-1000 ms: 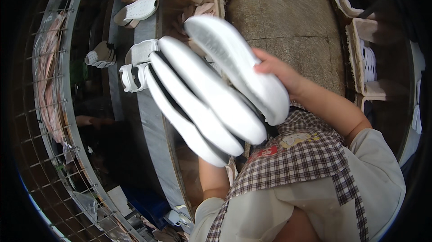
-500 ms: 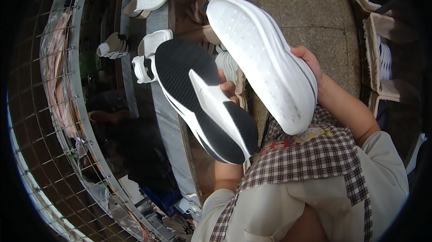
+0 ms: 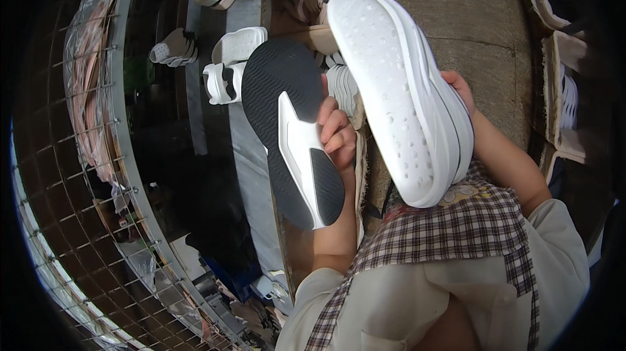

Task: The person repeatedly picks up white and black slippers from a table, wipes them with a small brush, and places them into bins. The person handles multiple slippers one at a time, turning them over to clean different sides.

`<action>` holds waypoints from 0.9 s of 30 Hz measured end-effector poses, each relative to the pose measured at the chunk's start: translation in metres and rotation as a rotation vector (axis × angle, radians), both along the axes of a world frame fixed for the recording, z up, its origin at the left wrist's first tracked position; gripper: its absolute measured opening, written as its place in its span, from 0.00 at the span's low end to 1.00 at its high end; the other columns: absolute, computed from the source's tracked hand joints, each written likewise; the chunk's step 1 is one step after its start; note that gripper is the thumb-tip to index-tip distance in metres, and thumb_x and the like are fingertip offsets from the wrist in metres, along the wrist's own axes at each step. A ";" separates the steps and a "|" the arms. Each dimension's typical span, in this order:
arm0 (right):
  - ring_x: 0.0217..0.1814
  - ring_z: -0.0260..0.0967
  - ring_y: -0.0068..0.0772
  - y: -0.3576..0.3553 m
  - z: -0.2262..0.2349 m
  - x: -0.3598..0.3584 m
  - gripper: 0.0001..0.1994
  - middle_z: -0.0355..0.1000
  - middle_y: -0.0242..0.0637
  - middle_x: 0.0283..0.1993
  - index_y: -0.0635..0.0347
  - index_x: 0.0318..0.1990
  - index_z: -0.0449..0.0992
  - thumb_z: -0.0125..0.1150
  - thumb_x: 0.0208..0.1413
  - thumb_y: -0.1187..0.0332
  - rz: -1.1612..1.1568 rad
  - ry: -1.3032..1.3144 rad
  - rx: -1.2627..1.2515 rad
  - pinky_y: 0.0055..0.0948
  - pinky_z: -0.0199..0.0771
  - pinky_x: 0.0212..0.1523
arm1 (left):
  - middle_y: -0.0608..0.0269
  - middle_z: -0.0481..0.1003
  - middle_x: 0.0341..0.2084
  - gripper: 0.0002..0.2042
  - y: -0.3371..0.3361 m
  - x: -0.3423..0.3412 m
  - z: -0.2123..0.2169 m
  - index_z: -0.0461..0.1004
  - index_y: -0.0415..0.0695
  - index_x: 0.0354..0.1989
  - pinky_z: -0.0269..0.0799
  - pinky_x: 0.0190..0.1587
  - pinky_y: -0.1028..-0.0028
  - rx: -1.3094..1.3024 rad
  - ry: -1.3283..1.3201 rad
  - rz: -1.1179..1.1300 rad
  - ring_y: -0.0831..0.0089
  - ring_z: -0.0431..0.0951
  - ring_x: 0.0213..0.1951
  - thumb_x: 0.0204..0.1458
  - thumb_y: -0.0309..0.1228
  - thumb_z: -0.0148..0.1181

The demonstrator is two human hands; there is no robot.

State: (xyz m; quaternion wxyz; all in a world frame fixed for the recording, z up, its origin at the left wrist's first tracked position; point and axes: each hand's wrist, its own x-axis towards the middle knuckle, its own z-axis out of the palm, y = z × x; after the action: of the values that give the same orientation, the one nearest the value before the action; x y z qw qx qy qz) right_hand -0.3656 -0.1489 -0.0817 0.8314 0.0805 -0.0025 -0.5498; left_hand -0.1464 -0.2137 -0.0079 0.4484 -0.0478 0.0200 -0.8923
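My left hand (image 3: 336,130) is closed round the edge of a shoe sole (image 3: 292,136), whose underside faces up. That side has black wavy tread with a white arrow-shaped middle. In my right hand (image 3: 460,90) is a second, white shoe sole (image 3: 391,93), tilted with its dimpled inner face and layered side wall showing. Its heel end hangs over my checked apron (image 3: 450,237). Only part of the right hand shows behind the sole's outer edge. The two soles are held apart, side by side.
On the grey bench (image 3: 244,155) at left rest more white soles (image 3: 238,45). Behind my hands, cloth-lined bins (image 3: 313,41) hold stacked pieces; similar bins (image 3: 567,57) stand at right. A wire mesh (image 3: 85,214) runs along the far left, with bagged pinkish pieces (image 3: 91,90) beyond it.
The black-treaded sole has turned more upright, and more of the left fingers shows. The white sole has tilted so its side wall shows more. The whole view has shifted slightly.
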 end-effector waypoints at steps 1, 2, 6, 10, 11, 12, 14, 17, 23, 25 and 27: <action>0.40 0.75 0.45 0.001 0.000 -0.002 0.26 0.71 0.56 0.45 0.72 0.54 0.65 0.43 0.52 0.62 -0.006 0.008 -0.004 0.40 0.81 0.39 | 0.60 0.60 0.25 0.26 -0.002 0.001 -0.002 0.44 0.32 0.64 0.65 0.13 0.83 -0.024 0.019 -0.015 0.78 0.64 0.21 0.59 0.25 0.43; 0.40 0.75 0.46 0.001 0.000 -0.003 0.26 0.71 0.57 0.45 0.73 0.54 0.64 0.42 0.52 0.62 -0.007 0.041 0.009 0.40 0.81 0.38 | 0.60 0.60 0.25 0.27 -0.002 0.004 -0.004 0.44 0.32 0.64 0.65 0.13 0.83 -0.019 0.010 -0.013 0.78 0.63 0.21 0.59 0.25 0.44; 0.44 0.74 0.45 0.001 0.004 -0.005 0.27 0.69 0.55 0.49 0.69 0.58 0.60 0.43 0.51 0.63 0.025 0.138 0.000 0.40 0.79 0.43 | 0.60 0.59 0.26 0.27 -0.004 0.009 -0.006 0.47 0.34 0.63 0.66 0.19 0.80 -0.058 -0.017 -0.073 0.75 0.63 0.24 0.58 0.30 0.47; 0.54 0.68 0.40 -0.005 0.004 0.003 0.32 0.63 0.49 0.57 0.62 0.63 0.51 0.47 0.48 0.66 -0.012 0.343 -0.054 0.37 0.71 0.54 | 0.57 0.67 0.39 0.21 0.001 -0.001 0.013 0.56 0.43 0.61 0.69 0.32 0.76 -0.244 -0.718 0.015 0.75 0.67 0.32 0.58 0.31 0.47; 0.54 0.67 0.40 -0.007 0.003 0.006 0.32 0.62 0.49 0.57 0.62 0.63 0.51 0.47 0.48 0.66 -0.011 0.383 -0.068 0.37 0.70 0.54 | 0.55 0.69 0.42 0.21 0.006 -0.008 0.018 0.57 0.43 0.60 0.71 0.33 0.77 -0.345 -1.132 0.143 0.76 0.71 0.34 0.58 0.29 0.47; 0.55 0.66 0.39 -0.009 0.001 0.009 0.32 0.61 0.48 0.58 0.62 0.63 0.50 0.48 0.48 0.67 -0.013 0.415 -0.094 0.37 0.70 0.55 | 0.53 0.72 0.44 0.20 0.011 -0.015 0.022 0.58 0.43 0.60 0.73 0.35 0.77 -0.497 -1.472 0.284 0.76 0.74 0.37 0.59 0.28 0.47; 0.56 0.65 0.38 -0.012 -0.002 0.011 0.33 0.60 0.47 0.59 0.62 0.64 0.49 0.47 0.48 0.68 0.018 0.390 -0.102 0.36 0.69 0.55 | 0.55 0.75 0.37 0.22 -0.001 -0.018 0.035 0.55 0.38 0.60 0.74 0.34 0.77 -0.357 -1.511 0.108 0.76 0.76 0.35 0.58 0.28 0.48; 0.57 0.64 0.38 -0.018 -0.008 0.010 0.33 0.60 0.47 0.59 0.61 0.65 0.48 0.47 0.49 0.68 0.095 0.409 -0.173 0.38 0.65 0.59 | 0.58 0.75 0.36 0.22 -0.010 -0.018 0.042 0.58 0.39 0.60 0.73 0.32 0.79 -0.419 -1.581 0.020 0.78 0.75 0.33 0.58 0.30 0.50; 0.60 0.61 0.33 -0.038 -0.024 -0.002 0.43 0.53 0.48 0.63 0.56 0.67 0.40 0.63 0.48 0.64 0.192 0.632 -0.178 0.33 0.71 0.54 | 0.66 0.74 0.27 0.14 -0.056 -0.001 0.030 0.73 0.40 0.47 0.67 0.28 0.80 -0.753 -1.900 0.054 0.80 0.71 0.26 0.55 0.33 0.55; 0.59 0.62 0.34 -0.038 -0.029 -0.010 0.44 0.54 0.47 0.63 0.55 0.67 0.41 0.64 0.47 0.65 0.217 0.597 -0.135 0.35 0.71 0.54 | 0.42 0.65 0.51 0.23 -0.106 0.004 0.020 0.65 0.36 0.53 0.59 0.56 0.61 -1.148 -2.220 0.681 0.53 0.64 0.55 0.51 0.35 0.58; 0.56 0.65 0.34 -0.036 -0.034 -0.016 0.45 0.55 0.47 0.62 0.53 0.67 0.41 0.66 0.46 0.66 0.215 0.595 -0.066 0.39 0.74 0.51 | 0.28 0.52 0.57 0.35 -0.156 0.011 0.006 0.51 0.38 0.62 0.50 0.60 0.52 -1.373 -2.618 0.921 0.37 0.52 0.60 0.47 0.37 0.61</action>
State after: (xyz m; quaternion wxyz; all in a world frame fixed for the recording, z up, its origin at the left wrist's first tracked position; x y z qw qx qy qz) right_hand -0.3812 -0.1849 -0.1157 0.8512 -0.1109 0.2317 -0.4577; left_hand -0.1358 -0.3695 -0.0017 0.2712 0.5484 -0.7885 0.0637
